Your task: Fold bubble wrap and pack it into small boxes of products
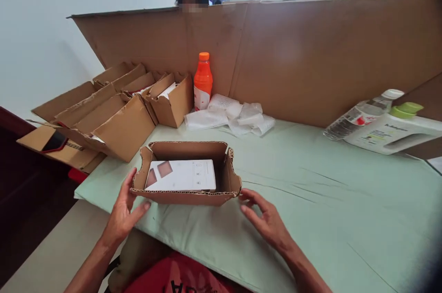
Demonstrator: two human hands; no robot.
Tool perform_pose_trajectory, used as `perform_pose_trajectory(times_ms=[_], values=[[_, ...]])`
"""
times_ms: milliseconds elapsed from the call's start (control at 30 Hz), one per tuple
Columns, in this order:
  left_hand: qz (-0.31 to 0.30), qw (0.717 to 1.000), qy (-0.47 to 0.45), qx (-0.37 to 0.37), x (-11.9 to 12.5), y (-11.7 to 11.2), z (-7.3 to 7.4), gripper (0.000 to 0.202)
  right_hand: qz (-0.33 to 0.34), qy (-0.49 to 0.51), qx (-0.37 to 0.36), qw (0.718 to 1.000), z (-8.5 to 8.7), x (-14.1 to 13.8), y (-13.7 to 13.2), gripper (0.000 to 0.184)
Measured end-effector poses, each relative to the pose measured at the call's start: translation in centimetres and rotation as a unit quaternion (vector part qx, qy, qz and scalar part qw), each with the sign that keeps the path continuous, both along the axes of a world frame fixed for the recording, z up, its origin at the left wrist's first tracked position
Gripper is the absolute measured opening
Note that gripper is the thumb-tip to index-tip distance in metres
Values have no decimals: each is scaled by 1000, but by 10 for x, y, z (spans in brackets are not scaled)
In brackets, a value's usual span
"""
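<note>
Open cardboard box [186,197] dead centre, on the cloth-covered tabletop [345,219], straight ahead of the body. Lies with its long axis left to right, near long wall facing the hands, top open. Holds a white card [181,175] flat on its floor.

Left hand [122,212] at the box's near left corner: open, fingers spread, thumb raised beside the left end wall, touching it or all but, too close to call. Right hand [265,219] at the box's near right corner: open as well, palm down, fingertips just short of the wall, contact uncertain. Nothing gripped on either side. One hand per short end, the box bracketed between them, the left a shade nearer than the right.

Beyond the box's far left corner, apart from it: a row of folded cartons [113,113], tops open. Straight behind the box: an orange bottle [203,81], upright against a cardboard screen [311,53]. Behind the box and a little to its right: crumpled white wrapping [229,115]. Far to the box's right, well apart: a clear bottle [362,113] and a white bottle with a green cap [390,131], both on their sides, touching each other.
</note>
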State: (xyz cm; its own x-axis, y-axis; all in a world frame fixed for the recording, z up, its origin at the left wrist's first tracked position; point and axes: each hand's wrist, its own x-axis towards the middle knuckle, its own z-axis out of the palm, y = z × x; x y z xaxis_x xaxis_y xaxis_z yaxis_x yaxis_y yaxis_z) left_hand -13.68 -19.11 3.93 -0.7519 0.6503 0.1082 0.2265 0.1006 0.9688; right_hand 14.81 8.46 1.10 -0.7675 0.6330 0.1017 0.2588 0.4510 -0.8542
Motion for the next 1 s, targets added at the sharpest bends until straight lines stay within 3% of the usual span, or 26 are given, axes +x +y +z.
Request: perform_pose_trajectory(times_ms=[133, 267, 333, 467, 567, 633, 700, 800, 867, 933, 1000], values=[[-62, 995, -76, 5, 12, 19, -12, 77, 37, 0, -9, 999, -4, -9, -33, 61], [-44, 995, -85, 26, 17, 52, -21, 81, 24, 1, -12, 1000, 1, -18, -30, 65], [-48, 994, -90, 27, 13, 81, -25, 85, -9, 3, -18, 1000, 5, -21, -17, 63], [-108, 991, -75, 36, 4, 161, -28, 87, -102, 15, -18, 995, 10, -28, 22, 62], [-120, 990, -45, 66, 2, 214, -34, 83, -141, 33, -14, 989, 7, -35, 52, 65], [-95, 992, -27, 77, 3, 234, -43, 75, -139, 43, -9, 989, 6, -35, 69, 64], [-68, 995, -21, 75, 3, 240, -54, 67, -146, 60, 14, 987, 10, -29, 81, 49], [-41, 997, -29, 64, 3, 236, -65, 60, -206, 125, 94, 966, 41, -7, 82, 26], [-26, 998, -35, 55, 2, 232, -67, 62, -212, 183, 164, 946, 77, 9, 71, 33], [-11, 998, -41, 43, 3, 230, -65, 67, -145, 203, 229, 941, 118, 17, 55, 45], [-1, 998, -49, 32, 3, 230, -63, 70, -83, 130, 258, 954, 151, 13, 42, 41]])
